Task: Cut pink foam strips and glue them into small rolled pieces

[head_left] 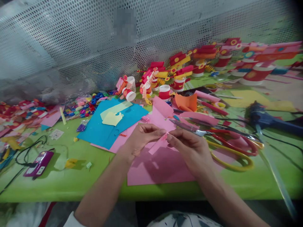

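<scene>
Both hands meet over a pink paper sheet point(151, 171) near the table's front edge. A narrow pink paper strip point(156, 146) is pinched between them, its free end hanging down to the left. My left hand point(144, 135) is closed, thumb and forefinger on the strip's upper end. Fingertips of my right hand point(187, 145) close on the same end, which they partly hide. Just right of that hand lie scissors with red handles point(233, 143) and a pair with yellow handles point(246, 164). Blue paper point(94, 132) with pale yellow scraps point(112, 118) lies beyond my left hand.
A blue glue gun point(272, 116) with a clear glue stick point(276, 173) lies at right, its cord trailing. Paper-cup models point(178, 83) line the back by a perforated metal panel point(94, 37). A purple device point(39, 164) with a cable and colourful small pieces point(87, 105) are at left.
</scene>
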Demonstrator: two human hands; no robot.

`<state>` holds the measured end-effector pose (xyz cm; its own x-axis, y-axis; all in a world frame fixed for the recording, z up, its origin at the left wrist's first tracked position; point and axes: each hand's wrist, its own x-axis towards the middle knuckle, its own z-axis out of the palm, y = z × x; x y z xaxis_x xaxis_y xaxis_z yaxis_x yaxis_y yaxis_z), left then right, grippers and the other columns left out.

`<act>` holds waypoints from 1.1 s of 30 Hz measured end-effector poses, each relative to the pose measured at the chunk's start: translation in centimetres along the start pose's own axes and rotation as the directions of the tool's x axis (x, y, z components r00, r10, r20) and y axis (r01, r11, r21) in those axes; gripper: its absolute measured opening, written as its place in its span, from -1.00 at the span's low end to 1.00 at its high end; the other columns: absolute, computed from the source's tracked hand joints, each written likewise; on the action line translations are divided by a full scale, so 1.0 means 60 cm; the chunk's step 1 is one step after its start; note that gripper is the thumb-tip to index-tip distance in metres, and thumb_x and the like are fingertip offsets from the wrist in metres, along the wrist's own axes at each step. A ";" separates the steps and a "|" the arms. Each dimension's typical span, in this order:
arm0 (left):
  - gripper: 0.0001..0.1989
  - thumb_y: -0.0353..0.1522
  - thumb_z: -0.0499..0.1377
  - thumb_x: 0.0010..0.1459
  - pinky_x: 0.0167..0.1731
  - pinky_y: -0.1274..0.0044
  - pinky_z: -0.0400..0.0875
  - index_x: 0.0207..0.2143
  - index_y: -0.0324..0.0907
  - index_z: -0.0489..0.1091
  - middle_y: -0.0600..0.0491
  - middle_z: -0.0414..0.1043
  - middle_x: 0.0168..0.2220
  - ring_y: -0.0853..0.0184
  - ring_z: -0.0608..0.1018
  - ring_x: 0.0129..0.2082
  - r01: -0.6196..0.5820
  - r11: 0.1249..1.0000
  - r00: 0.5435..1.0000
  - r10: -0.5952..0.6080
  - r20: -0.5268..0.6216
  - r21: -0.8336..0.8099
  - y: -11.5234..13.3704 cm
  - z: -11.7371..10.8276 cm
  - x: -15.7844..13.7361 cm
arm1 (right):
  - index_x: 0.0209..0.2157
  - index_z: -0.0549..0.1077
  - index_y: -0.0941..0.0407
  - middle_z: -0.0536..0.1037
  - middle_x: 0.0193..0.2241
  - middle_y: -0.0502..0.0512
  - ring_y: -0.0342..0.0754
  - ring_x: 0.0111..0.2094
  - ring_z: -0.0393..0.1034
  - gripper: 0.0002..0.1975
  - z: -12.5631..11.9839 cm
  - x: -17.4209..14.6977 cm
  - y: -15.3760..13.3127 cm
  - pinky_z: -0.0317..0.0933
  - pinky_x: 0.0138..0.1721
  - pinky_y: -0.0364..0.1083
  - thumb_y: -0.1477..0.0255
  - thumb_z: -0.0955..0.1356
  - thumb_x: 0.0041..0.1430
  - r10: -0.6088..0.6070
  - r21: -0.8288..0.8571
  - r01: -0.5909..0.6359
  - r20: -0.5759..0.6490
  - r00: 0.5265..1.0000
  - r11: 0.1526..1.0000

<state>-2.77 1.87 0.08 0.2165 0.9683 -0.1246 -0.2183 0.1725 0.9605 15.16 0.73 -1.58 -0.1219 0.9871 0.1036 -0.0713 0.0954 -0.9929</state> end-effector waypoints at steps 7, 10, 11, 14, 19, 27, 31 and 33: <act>-0.74 -0.16 0.38 0.13 -0.32 0.51 0.36 -0.41 -0.18 0.61 0.04 0.55 -0.43 0.36 0.49 -0.38 -0.178 0.941 0.975 0.209 -0.080 0.289 0.010 0.027 -0.013 | -0.46 0.62 0.05 0.51 -0.55 -0.02 -0.15 -0.52 0.32 -0.82 0.000 -0.001 0.009 0.22 -0.51 -0.16 0.26 0.53 0.10 -0.018 -0.011 0.017 -0.063 0.998 1.000; -0.75 -0.18 0.31 0.23 -0.32 0.53 0.37 -0.36 -0.18 0.58 0.03 0.56 -0.39 0.37 0.51 -0.37 -0.236 0.917 0.962 0.267 -0.056 0.323 0.004 0.033 -0.016 | -0.46 0.63 0.05 0.52 -0.56 -0.02 -0.16 -0.54 0.31 -0.87 0.000 0.000 0.008 0.19 -0.53 -0.18 0.30 0.52 0.09 -0.016 -0.005 0.015 -0.107 0.994 1.000; -0.75 -0.18 0.29 0.26 -0.32 0.54 0.37 -0.34 -0.18 0.56 0.04 0.55 -0.38 0.38 0.51 -0.37 -0.242 0.913 0.961 0.272 -0.046 0.328 0.001 0.034 -0.016 | -0.46 0.64 0.05 0.54 -0.56 -0.01 -0.15 -0.53 0.31 -0.88 0.000 0.001 0.007 0.20 -0.53 -0.17 0.31 0.52 0.08 -0.015 -0.001 0.015 -0.116 0.993 1.000; -0.74 -0.18 0.24 0.31 -0.36 0.57 0.36 -0.33 -0.19 0.49 0.06 0.51 -0.38 0.41 0.49 -0.38 -0.256 0.900 0.959 0.283 -0.025 0.352 -0.006 0.033 -0.015 | -0.46 0.65 0.04 0.59 -0.52 0.00 -0.13 -0.50 0.37 -0.92 0.001 0.002 0.005 0.24 -0.49 -0.16 0.35 0.52 0.04 -0.023 0.002 0.024 -0.121 0.992 1.000; -0.76 -0.20 0.17 0.37 -0.33 0.55 0.37 -0.30 -0.17 0.40 0.08 0.47 -0.35 0.39 0.50 -0.34 -0.284 0.849 0.945 0.326 -0.017 0.446 -0.012 0.036 -0.017 | -0.41 0.68 0.01 0.62 -0.48 -0.02 -0.14 -0.44 0.44 -0.98 0.001 0.003 0.004 0.30 -0.41 -0.19 0.42 0.53 0.05 -0.052 0.036 0.056 -0.095 0.994 0.998; -0.79 -0.26 0.09 0.42 -0.33 0.48 0.31 -0.33 -0.11 0.24 0.10 0.39 -0.39 0.38 0.43 -0.40 -0.303 0.771 0.887 0.443 -0.130 0.560 -0.017 0.044 -0.022 | -0.20 0.68 -0.05 0.65 -0.31 -0.03 -0.14 -0.40 0.44 -0.73 0.014 -0.005 0.011 0.36 -0.38 -0.18 0.37 0.60 0.00 -0.056 0.082 0.054 0.021 0.998 0.995; -0.80 -0.27 0.08 0.43 -0.36 0.48 0.31 -0.31 -0.11 0.25 0.09 0.41 -0.39 0.37 0.45 -0.39 -0.324 0.734 0.853 0.500 -0.152 0.597 -0.020 0.050 -0.024 | -0.19 0.68 -0.02 0.66 -0.31 0.01 -0.09 -0.34 0.50 -0.70 0.016 -0.006 0.012 0.43 -0.34 -0.14 0.31 0.62 -0.01 -0.062 0.106 0.060 0.014 0.998 0.993; -0.80 -0.27 0.08 0.43 -0.37 0.49 0.33 -0.31 -0.11 0.26 0.08 0.43 -0.39 0.37 0.47 -0.39 -0.333 0.727 0.838 0.520 -0.165 0.601 -0.022 0.054 -0.025 | -0.19 0.67 -0.02 0.66 -0.33 0.01 -0.08 -0.35 0.52 -0.73 0.015 -0.005 0.011 0.45 -0.32 -0.12 0.26 0.59 0.05 -0.043 0.117 0.044 -0.005 0.999 0.992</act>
<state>0.26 -0.36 -0.18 -0.0887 0.9311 0.3539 0.3414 -0.3053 0.8889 14.27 0.36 -2.23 -0.1135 0.9827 0.1462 -0.1919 0.1227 -0.9737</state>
